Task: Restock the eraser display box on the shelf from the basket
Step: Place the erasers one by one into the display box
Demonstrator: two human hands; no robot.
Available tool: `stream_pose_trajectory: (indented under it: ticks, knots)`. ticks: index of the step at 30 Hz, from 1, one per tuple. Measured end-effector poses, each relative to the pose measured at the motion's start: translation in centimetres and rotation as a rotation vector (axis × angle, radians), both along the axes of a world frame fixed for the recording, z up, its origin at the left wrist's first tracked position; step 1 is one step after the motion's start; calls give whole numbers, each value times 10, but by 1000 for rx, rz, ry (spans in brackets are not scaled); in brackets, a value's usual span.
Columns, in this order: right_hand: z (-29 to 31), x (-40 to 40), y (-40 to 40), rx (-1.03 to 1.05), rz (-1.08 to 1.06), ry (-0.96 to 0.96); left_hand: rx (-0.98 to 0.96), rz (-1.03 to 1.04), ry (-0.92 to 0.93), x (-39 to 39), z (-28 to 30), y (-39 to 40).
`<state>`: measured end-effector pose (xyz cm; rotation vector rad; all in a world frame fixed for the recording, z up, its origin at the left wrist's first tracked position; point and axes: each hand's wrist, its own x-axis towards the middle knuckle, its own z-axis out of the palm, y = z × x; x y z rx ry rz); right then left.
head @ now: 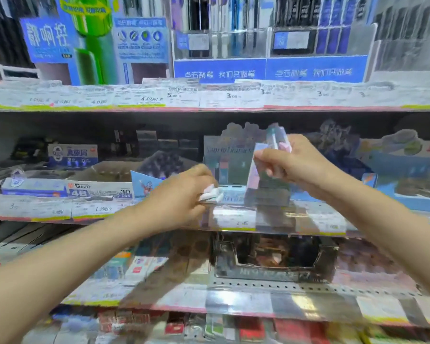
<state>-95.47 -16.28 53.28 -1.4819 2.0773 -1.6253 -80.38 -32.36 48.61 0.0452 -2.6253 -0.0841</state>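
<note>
- Pale erasers (210, 194) pinched tight in the left hand (181, 192), fingers curled around them, right at the front edge of the display box (231, 167).
- Pastel erasers (279, 140) bunched in the right hand (290, 162), fingers wrapped closed, raised in front of the box's backing card.
- Box sitting on the middle shelf (295, 219); contents too blurry to make out.

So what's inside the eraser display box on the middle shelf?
The display box interior is mostly hidden by both hands: left hand holds white erasers at its front; right hand holds more.
</note>
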Motion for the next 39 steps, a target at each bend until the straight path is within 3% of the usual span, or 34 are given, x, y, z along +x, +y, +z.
stream_pose_trajectory:
  ticks: [4,7,12,24,39]
  knots:
    - [0,-17,-15,76,5,34,-256,104,-30,-8,3,-6]
    - [-2,-20,-25,107,-5,76,-334,155,-66,-10,5,-9]
    - [-7,-19,-41,157,-62,70,-324,188,-144,-11,5,-15]
    - [-13,-11,-66,97,-75,97,-361,52,-272,-14,16,-26]
    - [-16,-7,-65,327,-72,306,-383,0,-232,-15,12,-34]
